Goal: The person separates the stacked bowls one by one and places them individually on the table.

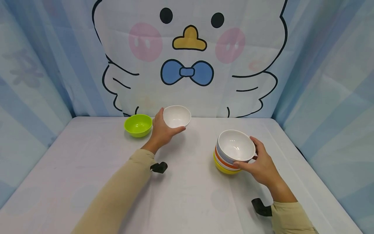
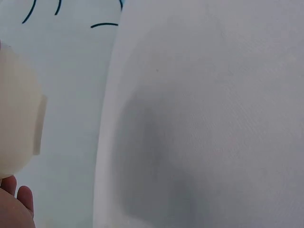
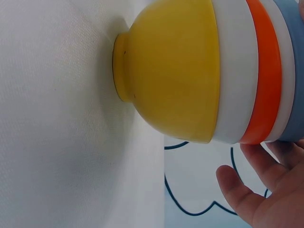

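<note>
My left hand (image 1: 163,129) holds a white bowl (image 1: 177,116) between thumb and fingers near the table's far edge. In the left wrist view, that bowl's outside (image 2: 19,114) shows at the left, raised off the tabletop, foot pointing toward it. To its left, a lime green bowl (image 1: 138,125) sits upright. At the right stands a nested stack of several bowls, with a yellow bowl (image 3: 175,71) lowest, an orange bowl (image 3: 266,71) among white ones, and a blue bowl (image 3: 290,118) with white inside on top. My right hand (image 1: 261,167) grips the top bowl's rim with thumb and fingers.
A white cloth covers the table (image 1: 187,195). Behind it hangs a curtain (image 1: 187,94) printed with a cartoon bird, and blue-striped curtains (image 1: 330,107) close in both sides. Black wrist mounts (image 1: 159,167) stick out at both cuffs.
</note>
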Available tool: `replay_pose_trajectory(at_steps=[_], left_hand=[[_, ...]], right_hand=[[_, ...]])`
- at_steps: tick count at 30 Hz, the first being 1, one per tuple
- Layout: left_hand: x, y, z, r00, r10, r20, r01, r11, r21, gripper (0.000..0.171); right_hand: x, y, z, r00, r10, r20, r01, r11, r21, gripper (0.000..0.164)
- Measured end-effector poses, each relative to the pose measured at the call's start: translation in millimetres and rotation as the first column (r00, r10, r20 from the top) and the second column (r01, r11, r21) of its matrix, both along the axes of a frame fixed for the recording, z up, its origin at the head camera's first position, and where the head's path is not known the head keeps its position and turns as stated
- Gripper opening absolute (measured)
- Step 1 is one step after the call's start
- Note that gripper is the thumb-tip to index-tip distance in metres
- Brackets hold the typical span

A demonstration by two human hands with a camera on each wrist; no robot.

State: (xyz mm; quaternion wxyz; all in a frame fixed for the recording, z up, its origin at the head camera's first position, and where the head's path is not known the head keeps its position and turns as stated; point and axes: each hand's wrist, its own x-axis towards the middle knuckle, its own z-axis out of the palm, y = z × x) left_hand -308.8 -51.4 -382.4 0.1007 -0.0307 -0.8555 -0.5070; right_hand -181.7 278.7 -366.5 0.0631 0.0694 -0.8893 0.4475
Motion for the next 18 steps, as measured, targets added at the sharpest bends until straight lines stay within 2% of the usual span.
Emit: replay_pose_trajectory(at_steps=[4,11,18], left_hand=[[-0.6,-4,-5.1,0.999,0.035,0.005,-0.035,0.999,-0.001,0.115],[-2.6,-8,-13.0,0.994,0.086,0.065,-0.085,0.996,-0.024,0.116],[-3.3,-10,-20.0,0.991,0.102,0.09,-0.098,0.994,-0.047,0.118]], right_hand=[[0.0,0,0.6,1.0,-0.003,0.006,0.003,1.0,0.003,0.111],[-0.5,0,0.9,1.0,-0.003,0.01,0.003,1.0,0.001,0.111],[-0.8,1,0.4,1.0,-0.009,0.013,0.009,1.0,-0.003,0.11]])
